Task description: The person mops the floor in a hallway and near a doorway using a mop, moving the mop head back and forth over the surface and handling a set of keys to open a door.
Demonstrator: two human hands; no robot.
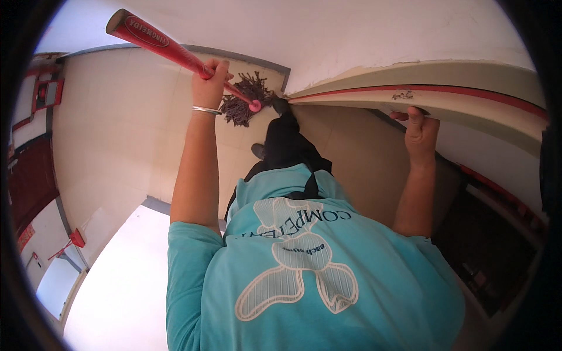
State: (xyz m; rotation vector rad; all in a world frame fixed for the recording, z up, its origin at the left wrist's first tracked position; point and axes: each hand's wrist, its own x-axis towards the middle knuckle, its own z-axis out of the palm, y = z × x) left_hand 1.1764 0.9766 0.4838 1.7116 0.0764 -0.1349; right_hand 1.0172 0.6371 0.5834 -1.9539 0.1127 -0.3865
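My left hand (210, 81) grips the red pole of a mop (164, 47), its thick upper end slanting up to the left. Lower down the pole, a pink collar (254, 105) joins it to a dark, stringy mop head (239, 107), which rests on the floor near my shoe. A pale door (342, 94) with a red strip along its edge stands ajar at the right. My right hand (421, 136) holds this door near its edge, beside a small dark fitting partly hidden by the fingers.
Beige floor tiles (118, 109) run beneath me, bordered by a grey skirting strip (237, 53) and a white wall (373, 30). At far left are a dark red door (33, 184) and a red dustpan-like item (77, 237). A dark doorway (487, 250) lies at lower right.
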